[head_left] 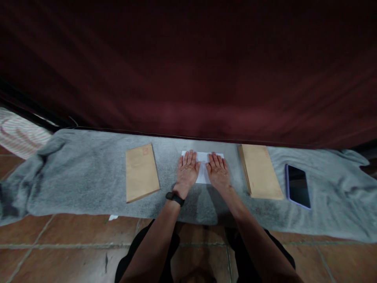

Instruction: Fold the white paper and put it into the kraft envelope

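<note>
A white sheet of paper (203, 178) lies on the grey cloth in the middle of the view. My left hand (187, 169) rests flat on its left part, fingers stretched out and pointing away from me. On the right part lies my right hand (218, 169), also flat with the fingers slightly spread. Both thumbs point inward with a narrow strip of paper between them. Much of the sheet is hidden under the palms. To the left sits a brown envelope (142, 173) with a small red mark; to the right is a stack of brown envelopes (261, 171).
A phone (298, 186) in a purple case lies at the right on the grey cloth (88, 169). Dark red fabric (188, 78) hangs along the far edge. Below the near edge is a tiled floor (79, 232) with a white scrap (113, 217).
</note>
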